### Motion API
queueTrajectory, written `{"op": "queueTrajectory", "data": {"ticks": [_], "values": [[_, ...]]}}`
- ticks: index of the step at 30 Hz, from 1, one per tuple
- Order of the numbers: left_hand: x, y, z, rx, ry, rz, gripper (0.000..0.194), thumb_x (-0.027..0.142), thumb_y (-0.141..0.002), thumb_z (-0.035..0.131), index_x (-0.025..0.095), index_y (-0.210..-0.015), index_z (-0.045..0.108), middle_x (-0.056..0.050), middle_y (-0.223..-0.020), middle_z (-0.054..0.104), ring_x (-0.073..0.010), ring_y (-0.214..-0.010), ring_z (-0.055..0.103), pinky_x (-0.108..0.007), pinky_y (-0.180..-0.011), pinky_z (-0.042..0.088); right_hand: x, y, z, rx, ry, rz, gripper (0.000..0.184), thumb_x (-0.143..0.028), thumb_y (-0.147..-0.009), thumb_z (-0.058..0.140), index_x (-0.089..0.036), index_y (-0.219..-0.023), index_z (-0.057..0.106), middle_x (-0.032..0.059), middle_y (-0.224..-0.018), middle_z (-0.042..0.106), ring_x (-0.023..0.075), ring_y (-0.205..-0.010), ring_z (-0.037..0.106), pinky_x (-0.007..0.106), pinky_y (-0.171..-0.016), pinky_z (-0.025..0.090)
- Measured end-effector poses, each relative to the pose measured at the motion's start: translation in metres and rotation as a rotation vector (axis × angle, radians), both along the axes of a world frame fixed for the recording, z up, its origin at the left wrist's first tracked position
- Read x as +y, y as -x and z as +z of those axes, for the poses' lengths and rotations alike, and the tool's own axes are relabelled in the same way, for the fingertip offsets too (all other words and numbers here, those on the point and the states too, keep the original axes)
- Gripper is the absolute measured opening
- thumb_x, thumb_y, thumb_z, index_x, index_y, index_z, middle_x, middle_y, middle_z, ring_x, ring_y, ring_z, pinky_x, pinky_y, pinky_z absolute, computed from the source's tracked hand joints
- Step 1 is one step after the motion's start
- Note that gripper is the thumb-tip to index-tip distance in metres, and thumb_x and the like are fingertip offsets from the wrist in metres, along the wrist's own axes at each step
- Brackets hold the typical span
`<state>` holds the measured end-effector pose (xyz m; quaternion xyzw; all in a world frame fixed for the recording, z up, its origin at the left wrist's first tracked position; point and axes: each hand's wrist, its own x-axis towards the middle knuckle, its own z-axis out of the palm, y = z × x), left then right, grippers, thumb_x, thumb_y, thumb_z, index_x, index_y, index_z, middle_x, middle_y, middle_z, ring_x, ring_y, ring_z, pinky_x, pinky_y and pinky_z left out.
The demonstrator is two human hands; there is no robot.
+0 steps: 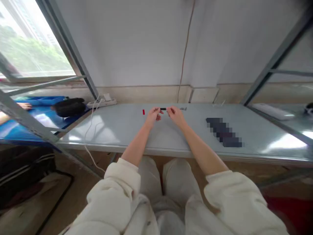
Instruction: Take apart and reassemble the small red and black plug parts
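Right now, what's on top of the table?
On the table: a red piece, small grey pieces, a white power strip and, right, a dark pixelated item. The left hand and right hand hold a black stick; anything behind them or the forearms is hidden.

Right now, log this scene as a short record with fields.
Left grip: on one end of a slim black rod
Right grip: on the rod's other end
Surface: grey tabletop
Beside left grip: small red piece
Beside right grip: grey bits, too small to identify
Back left: white power strip
Right: dark object, pixelated
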<state>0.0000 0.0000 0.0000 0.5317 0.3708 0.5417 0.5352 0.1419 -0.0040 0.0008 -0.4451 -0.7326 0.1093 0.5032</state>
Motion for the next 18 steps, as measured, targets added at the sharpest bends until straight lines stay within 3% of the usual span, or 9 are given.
{"op": "queueTrajectory", "data": {"ticks": [10, 18], "values": [[0.0030, -0.0023, -0.0021, -0.024, 0.005, 0.041, 0.010, 0.025, -0.082, 0.048, 0.016, -0.081, 0.047, 0.002, -0.069, 0.056, -0.0018, -0.036, 0.043, -0.018, -0.035, 0.024, 0.0001, -0.0024, -0.0008, -0.016, 0.019, 0.000, 0.035, -0.048, -0.082, 0.038, -0.018, -0.072, 0.051, 0.0008, -0.061, 0.054, 0.0106, -0.053, 0.044, 0.023, -0.055, 0.034], [0.0057, -0.0004, -0.0024, -0.029, 0.030, 0.160, 0.015, 0.030, -0.083, 0.046, 0.016, -0.077, 0.046, 0.002, -0.069, 0.056, -0.0010, -0.036, 0.041, -0.017, -0.037, 0.024, 0.0058, -0.0068, -0.0044, 0.030, 0.039, 0.006, 0.031, -0.043, -0.080, 0.045, -0.016, -0.090, 0.054, 0.0044, -0.074, 0.060, 0.0091, -0.052, 0.046, 0.023, -0.054, 0.037]]}}
